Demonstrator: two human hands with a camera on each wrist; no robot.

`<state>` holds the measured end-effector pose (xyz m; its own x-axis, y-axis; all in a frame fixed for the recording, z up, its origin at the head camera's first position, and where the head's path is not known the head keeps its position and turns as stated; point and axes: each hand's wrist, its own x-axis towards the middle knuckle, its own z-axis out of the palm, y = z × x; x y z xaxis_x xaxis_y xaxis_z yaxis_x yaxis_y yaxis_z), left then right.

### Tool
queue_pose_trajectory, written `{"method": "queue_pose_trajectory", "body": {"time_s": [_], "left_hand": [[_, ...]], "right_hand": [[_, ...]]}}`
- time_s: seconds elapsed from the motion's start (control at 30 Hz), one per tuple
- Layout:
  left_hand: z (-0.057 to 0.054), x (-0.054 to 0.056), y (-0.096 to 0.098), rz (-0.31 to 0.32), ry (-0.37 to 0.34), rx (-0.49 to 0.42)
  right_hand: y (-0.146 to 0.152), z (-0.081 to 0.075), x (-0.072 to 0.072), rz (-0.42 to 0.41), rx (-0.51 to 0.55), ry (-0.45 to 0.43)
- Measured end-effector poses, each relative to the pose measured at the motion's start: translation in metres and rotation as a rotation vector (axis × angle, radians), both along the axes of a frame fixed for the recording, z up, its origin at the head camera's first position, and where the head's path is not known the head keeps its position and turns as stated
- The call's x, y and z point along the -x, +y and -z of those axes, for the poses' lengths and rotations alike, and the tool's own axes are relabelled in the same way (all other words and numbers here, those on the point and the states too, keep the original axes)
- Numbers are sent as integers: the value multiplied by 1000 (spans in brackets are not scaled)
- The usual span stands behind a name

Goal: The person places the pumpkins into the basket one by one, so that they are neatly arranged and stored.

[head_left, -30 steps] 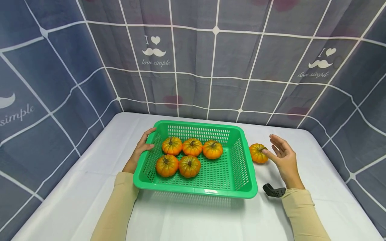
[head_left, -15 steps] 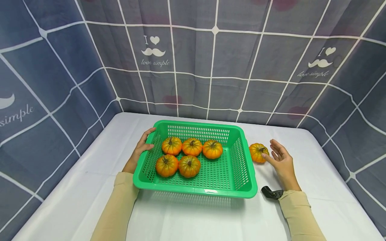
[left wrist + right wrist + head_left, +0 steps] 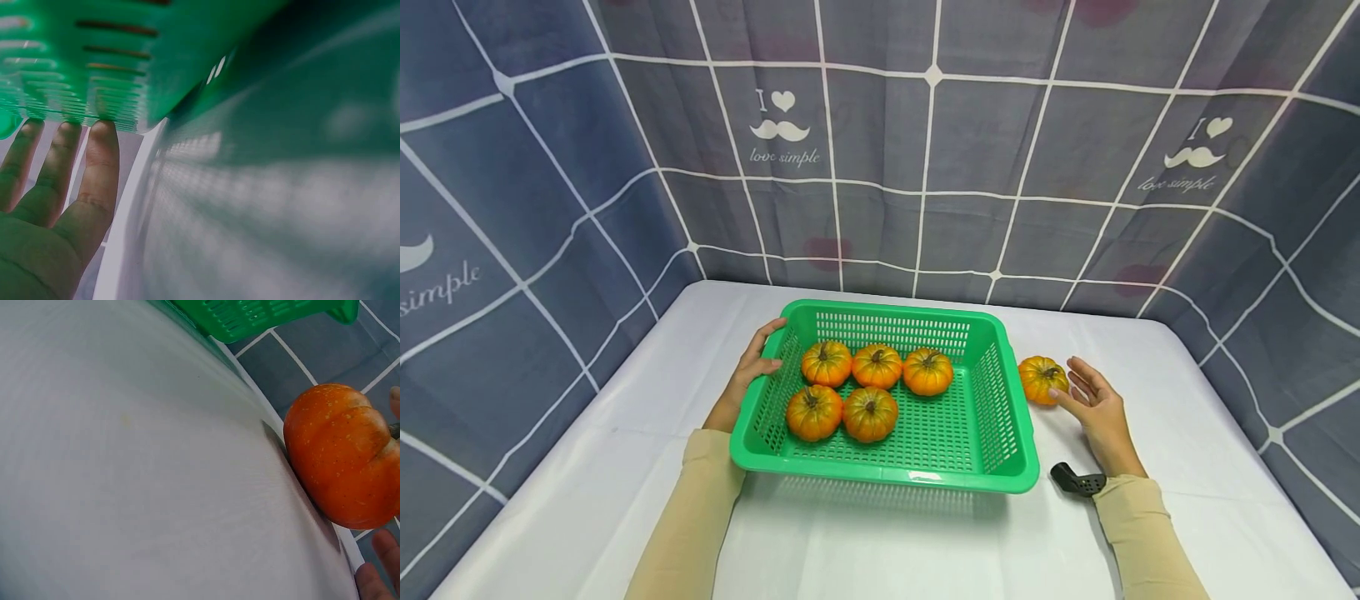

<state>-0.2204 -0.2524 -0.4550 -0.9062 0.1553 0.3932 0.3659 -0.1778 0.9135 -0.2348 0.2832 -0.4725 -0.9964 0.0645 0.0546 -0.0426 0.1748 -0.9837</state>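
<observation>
A green slatted plastic basket [image 3: 932, 450] holds several small orange pumpkins [image 3: 870, 414]. My left hand [image 3: 748, 367] grips its left rim, thumb over the edge. In the left wrist view, the fingertips [image 3: 102, 134] rest against the slatted plastic. Just right of the basket sits another pumpkin [image 3: 1036, 377], its ribbed orange side [image 3: 337, 456] large in the right wrist view. My right hand [image 3: 1105, 417] is beside this pumpkin, thumb overlapping its right side in the head view. The other fingers stand apart from it, loosely bent.
A white cloth [image 3: 887, 550] covers the table. Grey-blue checked curtains [image 3: 880, 217] rise behind it and at both sides. A black device [image 3: 1077, 481] sits at my right wrist, close to the basket's front right corner [image 3: 1026, 479].
My right hand has moved slightly left and down, bringing its fingers lower and nearer the outside pumpkin. The left hand and the basket look unchanged.
</observation>
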Motion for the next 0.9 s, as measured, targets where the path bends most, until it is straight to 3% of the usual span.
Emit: {"method": "queue_pose_trajectory", "body": {"time_s": [0.43, 0.53, 0.77, 0.9], "left_hand": [[0, 1, 1, -33, -10, 59], [0, 0, 1, -70, 10, 112], [0, -3, 1, -1, -2, 0], [-2, -4, 1, -22, 9, 19]], "right_hand": [[4, 2, -4, -89, -79, -59], [4, 3, -3, -99, -111, -67], [3, 4, 0, -103, -192, -67], [1, 5, 1, -98, -230, -58]]}}
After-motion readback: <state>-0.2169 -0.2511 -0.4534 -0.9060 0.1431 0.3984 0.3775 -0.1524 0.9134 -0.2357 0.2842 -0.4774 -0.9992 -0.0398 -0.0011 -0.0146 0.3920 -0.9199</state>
